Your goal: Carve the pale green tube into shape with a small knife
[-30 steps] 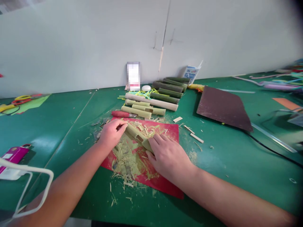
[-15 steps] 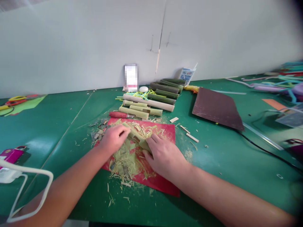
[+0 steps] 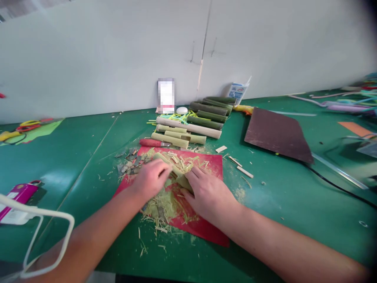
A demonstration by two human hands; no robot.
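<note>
A pale green bamboo tube lies slanted over a red sheet heaped with shavings and fine dust. My right hand is wrapped round its near end and holds it down. Against the tube's middle my left hand is closed, its fingers pinched together; whatever they hold is hidden. The cut-out in the tube is mostly covered by that hand. Just beyond the sheet lies a red-handled knife, beside several peeled bamboo pieces.
Dark green bamboo pieces lie at the back near a propped phone, a white oval object and a drink carton. A dark brown board lies to the right. Scissors and a magenta box are on the left.
My left hand has slid down along the bamboo tube toward my right hand, covering the cut-out. My right hand keeps its hold. The whole view has shifted slightly.
</note>
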